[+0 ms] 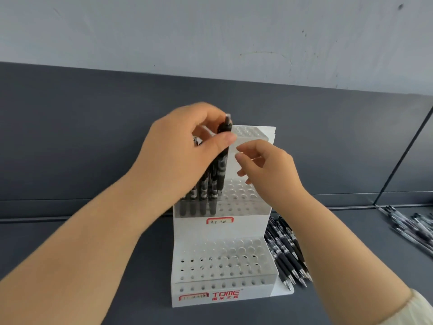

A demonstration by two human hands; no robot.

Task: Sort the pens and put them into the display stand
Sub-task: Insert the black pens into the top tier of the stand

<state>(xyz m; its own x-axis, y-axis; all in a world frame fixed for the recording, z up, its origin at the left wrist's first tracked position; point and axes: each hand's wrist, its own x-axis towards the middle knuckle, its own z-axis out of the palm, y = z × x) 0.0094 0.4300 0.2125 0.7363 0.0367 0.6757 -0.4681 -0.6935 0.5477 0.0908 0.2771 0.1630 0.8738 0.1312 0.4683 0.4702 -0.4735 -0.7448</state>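
A white tiered display stand [222, 299] with rows of holes stands on the dark table. Several black pens [202, 200] stand upright in the left holes of its middle tier. My left hand [185, 156] grips a bunch of black pens [223, 158] above that tier, thumb pressed across them. Just right of those pens, my right hand [269, 167] hovers with fingers loosely curled and holds nothing. The bottom tier's holes hold no pens.
A pile of black pens [288, 252] lies on the table right of the stand. More pens [414, 228] lie at the far right edge. A grey partition wall [93, 137] rises behind the stand.
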